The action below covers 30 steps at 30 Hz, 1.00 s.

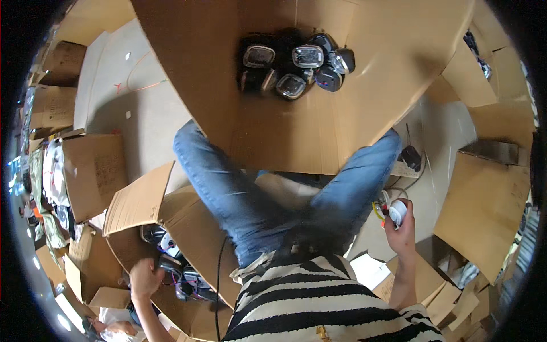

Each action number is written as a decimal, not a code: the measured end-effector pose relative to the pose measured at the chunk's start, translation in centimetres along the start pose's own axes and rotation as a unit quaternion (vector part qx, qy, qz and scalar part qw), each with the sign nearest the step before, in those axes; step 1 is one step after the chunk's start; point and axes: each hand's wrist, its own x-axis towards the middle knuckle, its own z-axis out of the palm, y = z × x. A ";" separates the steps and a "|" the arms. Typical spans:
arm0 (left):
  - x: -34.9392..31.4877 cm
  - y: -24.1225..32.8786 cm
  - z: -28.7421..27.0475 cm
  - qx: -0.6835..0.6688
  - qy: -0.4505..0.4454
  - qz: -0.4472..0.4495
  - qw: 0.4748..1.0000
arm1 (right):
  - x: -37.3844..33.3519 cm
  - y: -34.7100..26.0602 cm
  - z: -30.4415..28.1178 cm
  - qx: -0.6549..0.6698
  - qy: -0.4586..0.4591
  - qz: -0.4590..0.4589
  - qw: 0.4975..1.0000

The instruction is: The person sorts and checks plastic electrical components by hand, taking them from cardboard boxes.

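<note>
My right hand (402,231), out beyond my right knee, is closed around a white rounded device (398,211). Yellow and red parts that look like wires or clips show beside it; its exact kind is unclear. At the lower left, my left hand (146,278) is over the side of an open cardboard box (194,242), its fingers blurred and partly hidden. Inside that box, close to the hand, lie several dark units with thin wires (191,285). Between my knees a large open carton (296,154) holds several black lamp-like units with clear lenses (307,56).
A black cable (219,285) runs down past the left box. Cardboard boxes stand at the left (97,174) and right (484,199). A small black device (410,158) with a cord lies by my right knee, and white paper (369,270) lies below my right hand.
</note>
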 end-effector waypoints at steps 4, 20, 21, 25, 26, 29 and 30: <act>10.7 17.6 -6.4 -0.365 0.144 0.262 0.882 | 0.9 0.1 -0.3 -0.024 0.050 0.042 0.998; 46.9 59.3 1.9 -0.834 -0.219 -0.046 0.504 | 7.0 1.5 -2.1 0.127 0.111 0.248 0.954; 46.9 60.6 1.8 -0.868 -0.211 -0.042 0.447 | 7.1 1.7 -2.1 0.097 0.114 0.250 0.957; 48.4 61.8 1.5 -0.898 -0.213 -0.083 0.376 | 5.3 3.9 -2.4 0.017 0.121 0.218 0.968; 48.4 61.6 2.1 -0.894 -0.233 -0.026 0.382 | 5.4 4.1 -2.3 -0.058 0.090 0.203 0.973; 48.9 61.3 2.3 -0.887 -0.247 -0.025 0.388 | 5.8 3.9 -1.5 -0.049 0.087 0.231 0.968; 50.1 60.4 2.9 -0.844 -0.132 0.035 0.518 | 6.0 3.7 -1.2 -0.027 0.070 0.225 0.971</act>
